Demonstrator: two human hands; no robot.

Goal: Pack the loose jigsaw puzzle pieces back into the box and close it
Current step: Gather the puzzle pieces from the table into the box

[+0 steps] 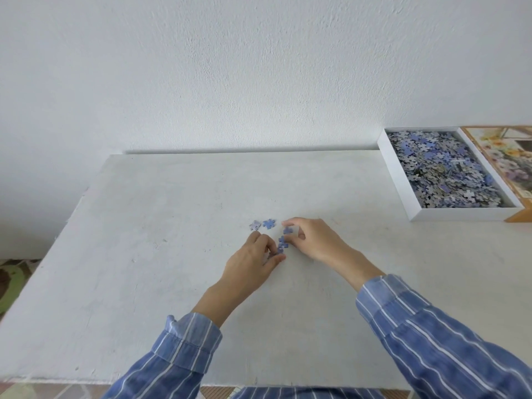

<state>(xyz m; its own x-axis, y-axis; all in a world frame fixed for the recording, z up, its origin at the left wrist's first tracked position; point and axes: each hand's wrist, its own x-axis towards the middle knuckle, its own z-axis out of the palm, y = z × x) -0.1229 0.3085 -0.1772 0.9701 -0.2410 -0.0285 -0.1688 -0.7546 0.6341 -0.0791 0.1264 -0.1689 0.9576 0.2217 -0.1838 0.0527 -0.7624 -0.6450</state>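
Observation:
Several loose blue puzzle pieces lie mid-table: a pale piece (255,225), a blue piece (269,223), and a small joined cluster (282,243) between my hands. My left hand (253,262) pinches the near end of that cluster with fingertips and thumb. My right hand (312,239) pinches a blue piece (287,230) at the cluster's far end. The white box tray (398,180), full of pieces, stands open at the back right.
The box lid (501,159), printed with flowers, lies under or beside the tray at the right edge. The white table (172,226) meets a white wall at the back; its left and near edges drop to a patterned floor.

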